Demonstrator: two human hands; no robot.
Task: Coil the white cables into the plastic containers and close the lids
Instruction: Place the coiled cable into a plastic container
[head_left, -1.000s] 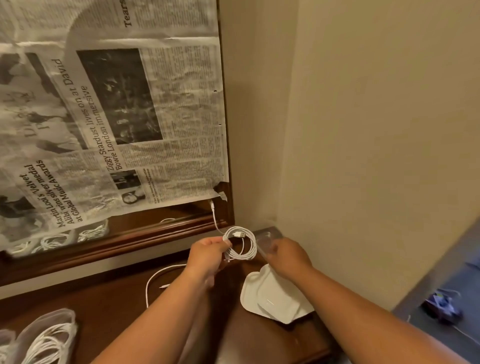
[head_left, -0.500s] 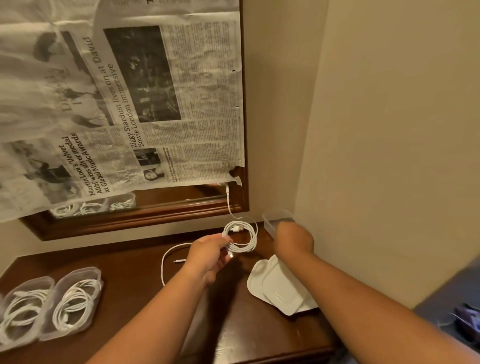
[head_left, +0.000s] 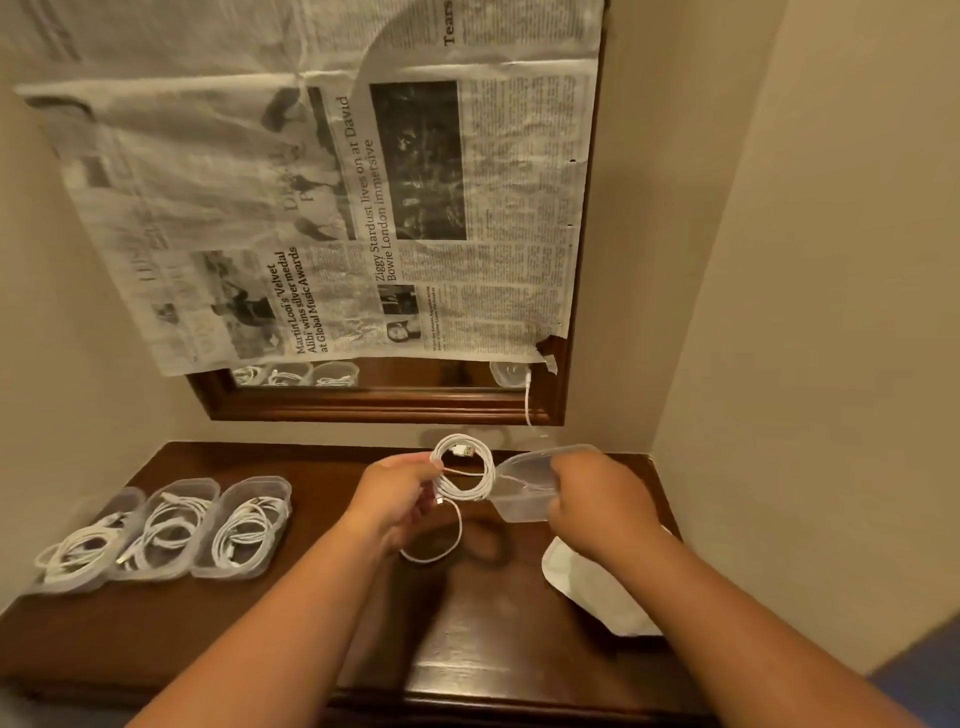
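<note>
My left hand (head_left: 397, 499) pinches a coiled white cable (head_left: 464, 467) above the dark wooden table (head_left: 311, 623). A loose loop of the same cable hangs below the hand. My right hand (head_left: 597, 499) grips an empty clear plastic container (head_left: 524, 486), lifted off the table and tilted, its open mouth next to the coil. White lids (head_left: 597, 597) lie stacked on the table under my right forearm. Three clear containers (head_left: 166, 530) with coiled white cables in them stand in a row at the table's left.
A wood-framed mirror (head_left: 384, 405) covered by newspaper (head_left: 337, 208) hangs on the wall behind the table. Beige walls close in on the right and the left. The table's front edge runs below my forearms.
My right hand has picked the clear container up from the back right corner and brought it beside the coil. The camera view has shifted, showing three filled containers at the left.
</note>
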